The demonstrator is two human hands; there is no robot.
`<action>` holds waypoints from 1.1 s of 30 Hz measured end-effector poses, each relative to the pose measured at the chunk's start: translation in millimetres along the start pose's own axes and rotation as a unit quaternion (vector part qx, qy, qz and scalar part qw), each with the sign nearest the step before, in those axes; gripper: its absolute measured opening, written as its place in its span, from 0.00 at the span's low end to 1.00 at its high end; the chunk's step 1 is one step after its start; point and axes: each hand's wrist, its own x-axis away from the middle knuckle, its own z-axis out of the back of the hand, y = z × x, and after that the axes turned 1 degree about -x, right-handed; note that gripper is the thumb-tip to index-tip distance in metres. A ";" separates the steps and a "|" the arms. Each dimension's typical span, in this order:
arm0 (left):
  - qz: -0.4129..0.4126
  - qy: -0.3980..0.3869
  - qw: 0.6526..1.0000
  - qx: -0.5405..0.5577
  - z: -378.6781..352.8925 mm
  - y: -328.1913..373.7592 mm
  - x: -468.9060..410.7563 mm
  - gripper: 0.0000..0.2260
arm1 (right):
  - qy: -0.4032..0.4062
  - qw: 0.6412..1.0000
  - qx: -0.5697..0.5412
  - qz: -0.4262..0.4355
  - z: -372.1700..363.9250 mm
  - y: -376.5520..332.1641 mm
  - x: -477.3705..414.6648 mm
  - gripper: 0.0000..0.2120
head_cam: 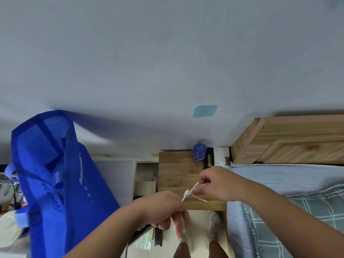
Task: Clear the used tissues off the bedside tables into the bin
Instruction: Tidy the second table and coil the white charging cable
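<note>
My right hand (217,183) hovers over the front of the wooden bedside table (178,170). It pinches a small white tissue scrap (186,193) together with thin pale sticks (200,198). The scrap's lower end reaches the knuckles of my left hand (162,207). That hand is just off the table's front left corner, with its fingers curled downward. I cannot see whether anything is in its palm. No bin is in view.
A blue bottle (198,153), a black box (208,159) and a white tissue pack (221,155) stand at the table's back edge by the wall. A large blue fabric bag (55,183) hangs at the left. The bed (288,183) with wooden headboard (290,140) adjoins on the right. My feet (214,228) are below.
</note>
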 end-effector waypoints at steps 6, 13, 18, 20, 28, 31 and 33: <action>0.044 0.076 0.994 -0.062 -8.3 -11.2 -30.7 0.14 | -0.022 0.998 0.052 -0.018 18.5 -13.5 -0.8 0.12; -0.123 0.124 0.817 0.549 -2.5 8.4 -46.3 0.19 | 0.023 0.975 -0.222 -0.003 -25.6 -43.4 21.1 0.11; -0.211 0.103 0.708 0.666 15.8 36.4 -35.1 0.14 | 0.027 0.962 -0.272 0.025 -60.5 -42.5 29.2 0.15; -0.239 0.093 0.718 0.647 27.3 43.0 -26.5 0.09 | 0.016 0.964 -0.263 0.030 -67.7 -35.1 31.9 0.17; -0.133 -0.075 0.985 0.078 21.7 15.4 -12.7 0.19 | 0.027 0.999 -0.034 -0.022 -23.3 7.0 4.6 0.20; -0.018 -0.008 0.990 -0.141 8.1 7.1 -29.8 0.14 | 0.038 0.998 0.030 -0.028 -8.4 3.6 -6.7 0.19; -0.028 0.070 0.988 -0.131 8.6 0.3 -40.0 0.14 | 0.041 0.999 0.002 -0.015 -2.9 0.9 -6.6 0.20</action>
